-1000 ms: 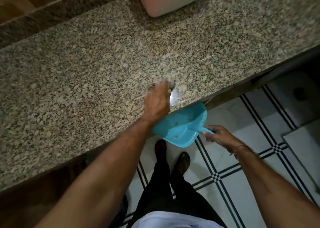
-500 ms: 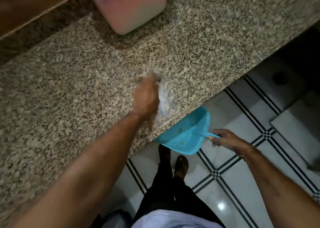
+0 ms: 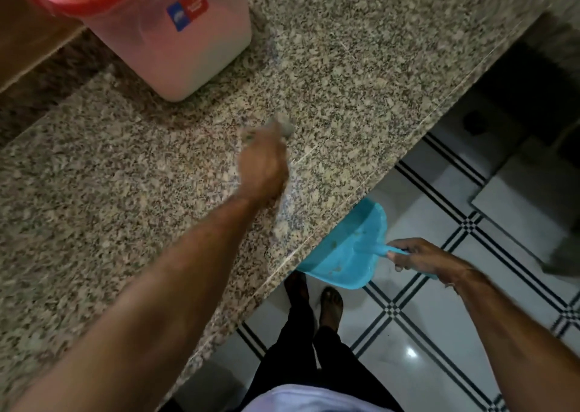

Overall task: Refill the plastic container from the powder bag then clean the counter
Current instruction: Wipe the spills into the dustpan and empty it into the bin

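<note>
Right hand [image 3: 420, 258] fingers curl round the handle of a turquoise plastic dustpan [image 3: 345, 248], centre-right, holding few crumbs. Left hand [image 3: 263, 167], blurred, finger posture unclear, over speckled granite counter [image 3: 94, 192]. Red-lidded translucent plastic container [image 3: 188, 54], upper left, holds pale contents.

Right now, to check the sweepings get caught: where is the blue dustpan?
Head view, lower right of centre: the blue dustpan sits just below the front edge of the granite counter, over the tiled floor, its handle gripped by the right hand.
</note>
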A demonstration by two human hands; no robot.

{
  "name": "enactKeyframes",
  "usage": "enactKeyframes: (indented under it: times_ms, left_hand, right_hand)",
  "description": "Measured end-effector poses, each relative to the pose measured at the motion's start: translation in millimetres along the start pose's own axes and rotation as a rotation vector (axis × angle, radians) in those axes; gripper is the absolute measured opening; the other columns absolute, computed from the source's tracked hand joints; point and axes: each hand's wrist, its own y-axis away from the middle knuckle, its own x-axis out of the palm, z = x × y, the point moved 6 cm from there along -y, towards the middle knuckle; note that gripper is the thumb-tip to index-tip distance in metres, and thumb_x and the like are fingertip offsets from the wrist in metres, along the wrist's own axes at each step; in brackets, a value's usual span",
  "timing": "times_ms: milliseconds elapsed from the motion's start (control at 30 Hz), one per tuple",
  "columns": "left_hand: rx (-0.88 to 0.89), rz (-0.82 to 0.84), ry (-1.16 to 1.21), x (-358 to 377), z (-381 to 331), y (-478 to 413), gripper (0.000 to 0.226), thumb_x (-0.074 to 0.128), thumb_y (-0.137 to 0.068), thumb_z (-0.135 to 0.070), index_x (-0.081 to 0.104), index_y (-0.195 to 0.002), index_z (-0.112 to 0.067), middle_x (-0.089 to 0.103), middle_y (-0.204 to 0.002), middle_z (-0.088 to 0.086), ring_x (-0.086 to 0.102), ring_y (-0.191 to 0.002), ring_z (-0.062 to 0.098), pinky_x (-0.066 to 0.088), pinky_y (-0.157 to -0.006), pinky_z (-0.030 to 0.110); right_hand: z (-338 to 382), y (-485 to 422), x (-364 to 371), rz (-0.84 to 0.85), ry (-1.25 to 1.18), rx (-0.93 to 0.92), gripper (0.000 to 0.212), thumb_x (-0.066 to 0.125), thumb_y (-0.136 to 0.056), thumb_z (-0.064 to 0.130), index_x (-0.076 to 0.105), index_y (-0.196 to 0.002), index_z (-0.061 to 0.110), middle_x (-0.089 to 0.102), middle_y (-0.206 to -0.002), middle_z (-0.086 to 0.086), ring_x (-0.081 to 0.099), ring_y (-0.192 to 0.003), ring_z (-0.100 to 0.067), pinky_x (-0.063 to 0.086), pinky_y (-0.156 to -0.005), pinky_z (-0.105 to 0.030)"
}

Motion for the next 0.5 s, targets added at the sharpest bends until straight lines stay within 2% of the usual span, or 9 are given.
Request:
enactKeyframes:
  times_ms: [67, 100, 167, 200, 267, 300, 367, 433, 500]
  left_hand:
    - [0.095, 0.062, -0.010, 8, -16, 5, 0.031, 0.027, -0.112, -0.041, 0.051, -0.127, -0.027, 0.064, -0.103, -0.003, 0.057, -0.068, 0.005, 0.044, -0.047, 0.017]
    - [0.080, 0.003, 0.002, -3, -12, -2, 0.030, 0.029, -0.112, -0.040, 0.052, -0.126, -0.027, 0.063, -0.112, -0.003, 0.059, -0.079, 0.005, 0.045, -0.056, 0.017]
    - [-0.075, -0.138, -0.051, -26, 29, -24, 0.030, 0.032, -0.110, -0.035, 0.054, -0.130, -0.027, 0.061, -0.124, 0.000, 0.059, -0.101, 0.012, 0.041, -0.075, 0.025]
    - [-0.218, -0.186, -0.108, -37, 57, -35, 0.032, 0.035, -0.109, -0.034, 0.052, -0.135, -0.026, 0.061, -0.128, 0.007, 0.061, -0.107, 0.023, 0.043, -0.081, 0.031]
    - [-0.415, -0.173, -0.240, -50, 93, -56, 0.038, 0.038, -0.107, -0.033, 0.047, -0.142, -0.021, 0.059, -0.131, 0.019, 0.063, -0.112, 0.041, 0.049, -0.085, 0.046]
    - [-0.361, -0.155, -0.264, -43, 88, -64, 0.038, 0.038, -0.108, -0.034, 0.047, -0.141, -0.019, 0.060, -0.128, 0.020, 0.064, -0.108, 0.041, 0.048, -0.079, 0.044]
    - [-0.035, -0.108, -0.158, -16, 40, -65, 0.032, 0.033, -0.110, -0.033, 0.055, -0.131, -0.021, 0.065, -0.115, 0.009, 0.064, -0.092, 0.023, 0.039, -0.064, 0.029]
    - [0.194, -0.041, -0.095, 12, -16, -46, 0.026, 0.031, -0.111, -0.033, 0.055, -0.122, -0.031, 0.062, -0.104, -0.006, 0.056, -0.067, 0.005, 0.034, -0.048, 0.017]
    - [0.317, 0.073, -0.048, 39, -54, -15, 0.024, 0.034, -0.112, -0.032, 0.054, -0.125, -0.031, 0.060, -0.101, -0.008, 0.042, -0.054, -0.005, 0.025, -0.039, 0.011]
  right_hand:
    - [2, 0, -2, -0.001, -0.002, 0.007, 0.013, 0.067, -0.100, 0.026, 0.077, -0.106, 0.022, 0.068, -0.075, 0.001, 0.061, -0.068, -0.002, 0.048, -0.067, -0.016]
    - [2, 0, -5, 0.005, 0.001, 0.013, 0.014, 0.067, -0.100, 0.028, 0.077, -0.107, 0.020, 0.069, -0.077, 0.001, 0.062, -0.070, -0.003, 0.049, -0.070, -0.019]
    - [0, 1, -11, 0.003, -0.015, 0.027, 0.015, 0.068, -0.099, 0.027, 0.076, -0.108, 0.018, 0.069, -0.080, 0.000, 0.064, -0.071, -0.002, 0.050, -0.073, -0.020]
    - [-1, 1, -14, -0.004, -0.028, 0.034, 0.014, 0.068, -0.099, 0.026, 0.076, -0.108, 0.019, 0.069, -0.080, 0.001, 0.065, -0.072, -0.003, 0.050, -0.072, -0.017]
    - [-1, 3, -18, -0.019, -0.045, 0.056, 0.013, 0.067, -0.100, 0.026, 0.075, -0.109, 0.022, 0.069, -0.079, 0.002, 0.064, -0.075, -0.005, 0.049, -0.069, -0.013]
    - [0, 5, -20, -0.026, -0.046, 0.069, 0.013, 0.066, -0.101, 0.026, 0.075, -0.110, 0.024, 0.069, -0.078, 0.003, 0.064, -0.075, -0.006, 0.047, -0.069, -0.013]
    - [1, 11, -20, -0.033, -0.055, 0.083, 0.013, 0.064, -0.102, 0.025, 0.074, -0.110, 0.026, 0.069, -0.077, 0.006, 0.064, -0.075, -0.004, 0.046, -0.069, -0.014]
    - [-3, 15, -19, -0.041, -0.063, 0.101, 0.012, 0.064, -0.102, 0.024, 0.074, -0.108, 0.025, 0.070, -0.078, 0.007, 0.066, -0.077, -0.005, 0.047, -0.070, -0.015]
    - [-6, 18, -16, -0.040, -0.071, 0.115, 0.013, 0.064, -0.102, 0.025, 0.074, -0.110, 0.024, 0.070, -0.086, 0.005, 0.068, -0.080, -0.008, 0.049, -0.073, -0.018]
